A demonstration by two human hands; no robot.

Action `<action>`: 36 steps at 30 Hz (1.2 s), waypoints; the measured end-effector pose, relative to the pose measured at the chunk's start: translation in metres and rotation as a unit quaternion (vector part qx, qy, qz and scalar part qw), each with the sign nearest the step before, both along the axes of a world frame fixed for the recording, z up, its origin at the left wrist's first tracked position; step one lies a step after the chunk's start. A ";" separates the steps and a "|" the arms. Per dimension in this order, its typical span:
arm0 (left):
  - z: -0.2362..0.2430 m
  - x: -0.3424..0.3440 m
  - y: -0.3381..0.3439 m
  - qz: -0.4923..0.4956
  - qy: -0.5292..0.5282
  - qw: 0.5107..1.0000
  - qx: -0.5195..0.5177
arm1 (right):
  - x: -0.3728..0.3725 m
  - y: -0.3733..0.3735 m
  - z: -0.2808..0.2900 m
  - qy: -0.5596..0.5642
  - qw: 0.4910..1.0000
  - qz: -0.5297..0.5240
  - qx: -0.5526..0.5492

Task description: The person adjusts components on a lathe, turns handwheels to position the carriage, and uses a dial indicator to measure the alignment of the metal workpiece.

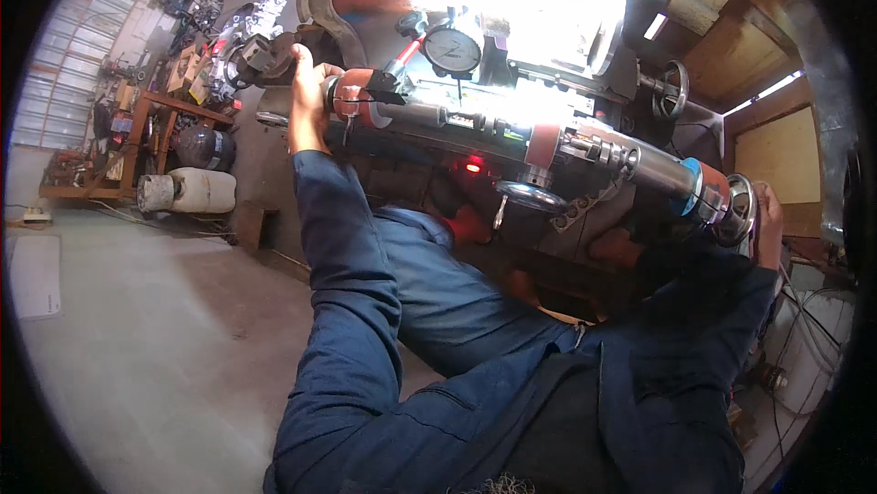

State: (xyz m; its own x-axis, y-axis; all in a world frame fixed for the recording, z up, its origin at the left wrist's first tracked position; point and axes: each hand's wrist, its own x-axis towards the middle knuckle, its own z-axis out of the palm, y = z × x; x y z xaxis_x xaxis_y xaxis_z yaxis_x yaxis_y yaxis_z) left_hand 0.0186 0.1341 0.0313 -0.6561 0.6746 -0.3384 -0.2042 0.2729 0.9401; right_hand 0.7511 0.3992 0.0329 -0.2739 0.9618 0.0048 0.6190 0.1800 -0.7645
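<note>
A long horizontal machine with a steel shaft (475, 121) runs across in front of me. At its left end my left hand (309, 96) is closed around the edge of an orange end piece (358, 97), thumb up; its fingertips are partly hidden. My right hand (769, 220) grips the rim of a metal handwheel (736, 211) at the right end, beside a blue ring (702, 191). A round dial gauge (452, 50) stands above the shaft between my hands. Below the shaft, a second handwheel (531, 197) with a crank handle is untouched.
Bright glare washes out the machine's upper middle. A small red light (473, 166) glows underneath. To the left are a pale gas cylinder (196, 191) and a wooden bench (137, 142) crowded with metal parts. Another handwheel (674, 89) sits at the back right; cables (813, 311) hang at the right.
</note>
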 end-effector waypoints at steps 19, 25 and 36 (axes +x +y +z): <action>-0.031 0.016 -0.005 -0.010 0.242 0.964 0.111 | -0.220 -0.113 0.079 -0.004 0.946 0.055 0.320; -0.060 0.008 0.000 0.060 0.277 0.935 0.215 | -0.351 -0.138 0.065 -0.038 0.877 0.320 0.357; -0.017 0.055 -0.015 0.186 0.626 0.732 0.194 | -0.393 -0.144 0.037 -0.229 0.870 0.344 0.268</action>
State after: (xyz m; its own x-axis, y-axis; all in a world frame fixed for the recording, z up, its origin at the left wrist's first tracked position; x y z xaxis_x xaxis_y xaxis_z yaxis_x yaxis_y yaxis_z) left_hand 0.0738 0.1191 0.0144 -0.4508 0.2567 0.8549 0.8914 0.0791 0.4463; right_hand 0.3577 0.2552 0.0698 -0.8754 0.4622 0.1413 0.4411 0.8836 -0.1573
